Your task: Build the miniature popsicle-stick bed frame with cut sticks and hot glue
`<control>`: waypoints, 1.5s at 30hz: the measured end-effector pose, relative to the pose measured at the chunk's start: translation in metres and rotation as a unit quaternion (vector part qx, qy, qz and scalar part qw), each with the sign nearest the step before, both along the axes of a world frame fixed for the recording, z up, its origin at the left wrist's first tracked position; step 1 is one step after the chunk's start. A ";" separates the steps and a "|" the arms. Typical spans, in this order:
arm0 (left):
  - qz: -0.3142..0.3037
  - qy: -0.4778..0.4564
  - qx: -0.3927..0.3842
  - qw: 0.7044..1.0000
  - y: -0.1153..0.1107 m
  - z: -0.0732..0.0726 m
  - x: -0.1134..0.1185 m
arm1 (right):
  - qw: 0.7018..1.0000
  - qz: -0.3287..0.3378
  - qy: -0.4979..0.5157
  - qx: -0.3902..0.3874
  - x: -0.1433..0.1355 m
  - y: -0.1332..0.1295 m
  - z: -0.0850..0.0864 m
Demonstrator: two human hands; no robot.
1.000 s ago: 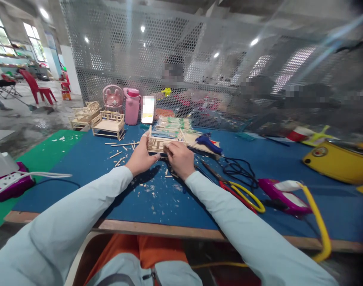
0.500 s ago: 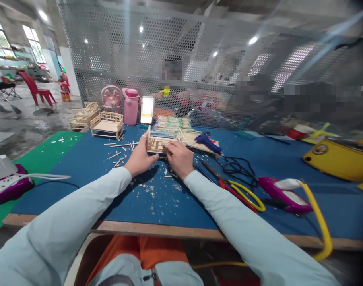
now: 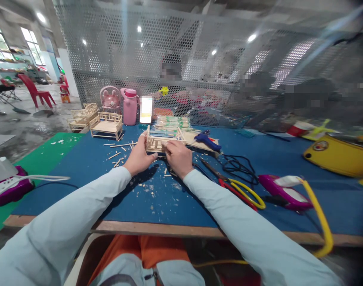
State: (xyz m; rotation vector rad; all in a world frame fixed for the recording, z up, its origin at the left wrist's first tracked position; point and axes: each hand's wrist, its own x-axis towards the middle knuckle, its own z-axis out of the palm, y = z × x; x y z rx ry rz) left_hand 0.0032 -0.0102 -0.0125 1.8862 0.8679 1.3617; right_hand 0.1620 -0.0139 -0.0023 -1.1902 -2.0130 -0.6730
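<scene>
A small wooden-stick model bench (image 3: 155, 144) is held a little above the blue table, its latticed side toward me. My left hand (image 3: 138, 157) grips its left end, thumb along the lower edge. My right hand (image 3: 180, 156) is closed, its fingertips pressed at the lattice on the right; whether a small stick is pinched there is hidden. Behind my right hand lies a blue glue gun (image 3: 208, 140) on a pale wooden board. Small cut sticks (image 3: 115, 155) and scraps lie around my hands.
Finished-looking model benches (image 3: 106, 125) stand at the back left beside a pink bottle (image 3: 130, 106) and a lit phone (image 3: 146, 109). Scissors (image 3: 243, 192) and purple power strips (image 3: 284, 192) lie right, near a yellow container (image 3: 339, 157). Metal mesh (image 3: 115, 47) rises behind, with people beyond.
Both hands keep their hold on the model bench, almost still. The bench's lattice tilts very slightly, and the view shifts a little.
</scene>
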 end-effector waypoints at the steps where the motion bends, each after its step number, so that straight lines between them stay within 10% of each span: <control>1: 0.004 0.004 -0.001 1.000 -0.001 0.001 0.000 | 1.000 0.000 0.001 0.000 0.000 0.000 0.000; 7: 0.107 0.115 0.153 0.976 0.001 0.019 -0.006 | 1.000 0.001 0.006 0.005 -0.001 0.000 0.001; 15: -0.020 0.372 0.186 0.909 0.033 0.061 -0.020 | 1.000 -0.001 0.007 0.001 0.001 0.000 0.000; 45: -0.016 0.510 0.162 0.845 0.041 0.068 -0.016 | 0.999 0.018 0.034 0.026 0.002 0.000 -0.001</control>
